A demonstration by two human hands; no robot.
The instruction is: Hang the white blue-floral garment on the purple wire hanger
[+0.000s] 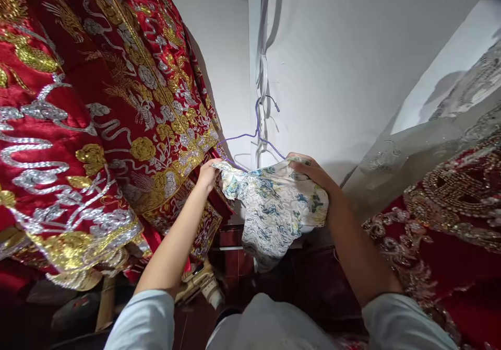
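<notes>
A short-sleeved patterned top (270,203), white with blue and yellow swirls, hangs from a purple wire hanger (257,130). The hanger's hook is up by a white strap or chain (263,73) on the wall; whether it is caught there I cannot tell. With my left hand (208,173) I pinch the top's left shoulder by the hanger's end. My right hand (309,167) is closed around the right shoulder and sleeve. Between both hands the neckline is stretched out, and the lower part of the top droops down toward me.
Red garments embroidered in gold and silver (152,94) fill the left side. At the right hang a sheer beaded white fabric (385,156) and a dark red beaded dress (450,235). A pale wall (332,52) stands ahead. Shoes (201,284) lie on the floor at lower left.
</notes>
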